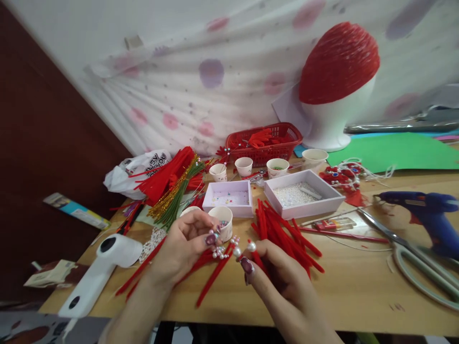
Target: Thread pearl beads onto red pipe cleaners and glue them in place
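Note:
My left hand (188, 241) is closed in a pinch over the near edge of the wooden table (358, 296), holding a small cluster of white pearl beads (224, 248) on thin stems. My right hand (276, 272) is closed too, its fingers pinching a white pearl bead (251, 246) on a red pipe cleaner. The two hands almost touch at the beads. Under and beyond them lie several red pipe cleaners (287, 234). A small paper cup (223, 220) stands just behind my left fingers.
Two white trays (304, 193) (229, 197) and several paper cups (278, 167) stand mid-table, a red basket (267, 138) behind. A blue glue gun (426, 210) and scissors (405, 253) lie right; a white device (96, 272) lies left. A foam head with a red cap (335, 81) stands at the back.

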The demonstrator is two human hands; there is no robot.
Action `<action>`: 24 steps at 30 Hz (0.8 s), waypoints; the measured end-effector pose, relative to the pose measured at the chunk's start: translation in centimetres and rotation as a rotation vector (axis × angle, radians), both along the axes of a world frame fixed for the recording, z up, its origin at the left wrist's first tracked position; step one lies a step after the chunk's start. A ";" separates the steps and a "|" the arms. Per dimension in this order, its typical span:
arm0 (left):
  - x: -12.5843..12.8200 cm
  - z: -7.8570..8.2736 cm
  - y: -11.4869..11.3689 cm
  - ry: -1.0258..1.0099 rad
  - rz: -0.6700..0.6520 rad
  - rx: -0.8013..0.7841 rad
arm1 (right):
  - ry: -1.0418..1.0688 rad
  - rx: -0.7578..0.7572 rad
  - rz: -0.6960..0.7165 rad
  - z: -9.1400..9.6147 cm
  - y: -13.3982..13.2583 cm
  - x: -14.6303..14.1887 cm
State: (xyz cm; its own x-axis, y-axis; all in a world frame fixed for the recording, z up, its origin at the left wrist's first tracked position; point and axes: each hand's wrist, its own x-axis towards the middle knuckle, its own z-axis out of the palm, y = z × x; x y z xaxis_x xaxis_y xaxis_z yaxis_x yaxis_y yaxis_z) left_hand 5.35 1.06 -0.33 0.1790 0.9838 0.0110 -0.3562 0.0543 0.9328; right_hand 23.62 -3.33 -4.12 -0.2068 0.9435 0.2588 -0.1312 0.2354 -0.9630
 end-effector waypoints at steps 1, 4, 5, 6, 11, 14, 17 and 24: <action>0.3 -0.2 -0.5 -0.048 -0.008 -0.022 | 0.014 -0.001 0.011 0.2 -0.1 -0.1; 0.9 -1.1 -1.4 -0.153 -0.042 -0.060 | 0.024 -0.028 0.080 0.6 -0.3 -0.3; 1.0 -1.4 -1.5 -0.180 -0.058 -0.050 | 0.022 -0.045 0.100 0.7 -0.3 -0.3; 1.1 -1.7 -1.5 -0.205 -0.077 -0.033 | 0.018 -0.065 0.121 0.8 -0.4 -0.3; 1.3 -2.3 -1.3 -0.265 -0.166 0.022 | -0.003 -0.133 0.167 0.9 -0.2 -0.2; 1.2 -2.3 -1.3 -0.265 -0.151 0.040 | -0.042 -0.135 0.162 0.7 0.0 0.0; 0.9 -2.5 -1.3 -0.253 -0.112 0.058 | -0.095 -0.147 0.143 0.5 0.0 0.2; 0.6 -3.0 -1.6 -0.175 -0.079 0.154 | -0.076 -0.190 0.104 0.6 -0.5 0.4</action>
